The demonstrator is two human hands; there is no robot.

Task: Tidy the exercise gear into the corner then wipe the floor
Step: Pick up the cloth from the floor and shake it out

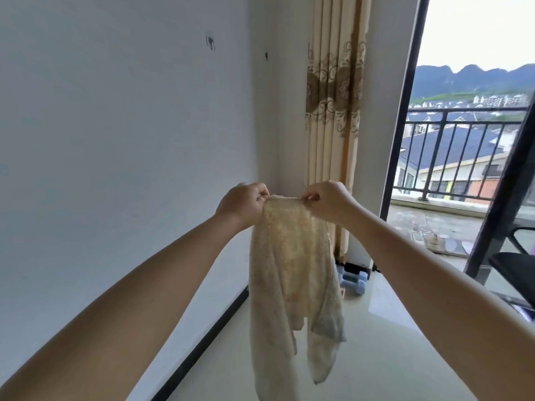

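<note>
A cream, worn towel (289, 273) hangs in the air in front of me, its ends dangling toward the floor. My left hand (241, 205) pinches its top edge on the left and my right hand (328, 201) pinches the same edge on the right, the two hands close together at chest height. Light blue dumbbells (354, 280) lie on the floor in the corner behind the towel, partly hidden by it, beside a dark piece of gear (354, 267) I cannot make out.
A white wall (115, 140) with a dark baseboard (208, 334) runs along the left. A beige patterned curtain (333, 111) hangs in the corner. A black-framed glass door (405, 111) opens on a balcony at right. A black chair (515, 267) stands at the right edge. Pale glossy floor (390, 342) lies below.
</note>
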